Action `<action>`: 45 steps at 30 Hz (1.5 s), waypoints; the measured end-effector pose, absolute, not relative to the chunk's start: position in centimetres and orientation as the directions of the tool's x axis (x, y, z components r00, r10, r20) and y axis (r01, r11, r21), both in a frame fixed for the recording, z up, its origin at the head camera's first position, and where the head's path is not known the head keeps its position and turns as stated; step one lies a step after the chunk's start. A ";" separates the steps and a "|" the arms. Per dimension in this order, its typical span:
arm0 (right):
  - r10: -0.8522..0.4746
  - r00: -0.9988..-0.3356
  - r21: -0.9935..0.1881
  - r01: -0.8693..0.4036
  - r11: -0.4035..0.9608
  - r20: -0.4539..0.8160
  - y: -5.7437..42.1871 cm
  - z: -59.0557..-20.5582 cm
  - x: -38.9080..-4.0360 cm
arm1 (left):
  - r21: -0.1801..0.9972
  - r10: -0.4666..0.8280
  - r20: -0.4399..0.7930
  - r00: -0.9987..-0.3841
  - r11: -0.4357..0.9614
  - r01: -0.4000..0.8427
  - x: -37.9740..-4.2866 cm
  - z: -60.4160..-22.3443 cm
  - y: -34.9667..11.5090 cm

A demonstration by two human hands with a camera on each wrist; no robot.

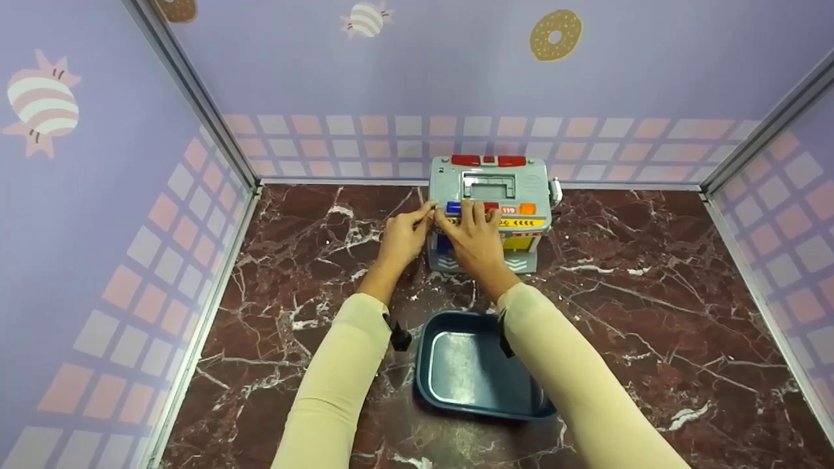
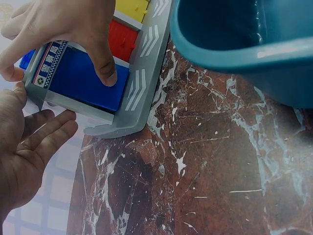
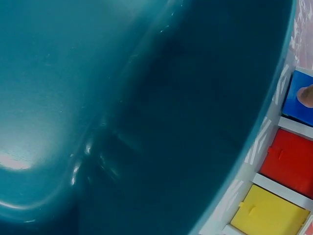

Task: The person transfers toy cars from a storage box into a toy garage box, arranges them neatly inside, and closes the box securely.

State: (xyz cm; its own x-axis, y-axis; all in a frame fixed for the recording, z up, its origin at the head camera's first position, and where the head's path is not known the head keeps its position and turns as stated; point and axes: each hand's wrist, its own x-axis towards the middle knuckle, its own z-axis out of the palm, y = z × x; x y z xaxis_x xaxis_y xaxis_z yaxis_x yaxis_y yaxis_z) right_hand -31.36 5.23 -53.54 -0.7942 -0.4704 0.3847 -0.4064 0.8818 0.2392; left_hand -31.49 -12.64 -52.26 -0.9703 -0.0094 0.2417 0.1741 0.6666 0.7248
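Note:
A grey toy rescue station (image 1: 492, 189) with red, blue and orange roof lights stands by the back wall. Its front has a blue door (image 2: 88, 81), a red door (image 3: 288, 156) and a yellow door (image 3: 269, 213). My right hand (image 1: 479, 241) grips the front upper edge, fingers over the top and thumb against the blue door. My left hand (image 1: 404, 238) is at the station's left side. In the left wrist view its fingers (image 2: 54, 129) reach fairly straight along the side panel, with the thumb by the upper corner. Anything between the left fingertips is hidden.
A dark teal plastic basin (image 1: 427, 397) sits in front of the station, below my forearms. A white handle (image 1: 556, 192) sticks out on the station's right side. Patterned purple walls (image 1: 391, 78) enclose the brown marbled surface (image 1: 651, 312) on three sides.

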 end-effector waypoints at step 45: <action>-0.453 -0.751 0.283 -0.357 0.890 0.481 4.8 -54.6 -32.6 | 0.721 0.004 0.246 -0.969 0.668 0.185 -31.6 -52.3 -13.0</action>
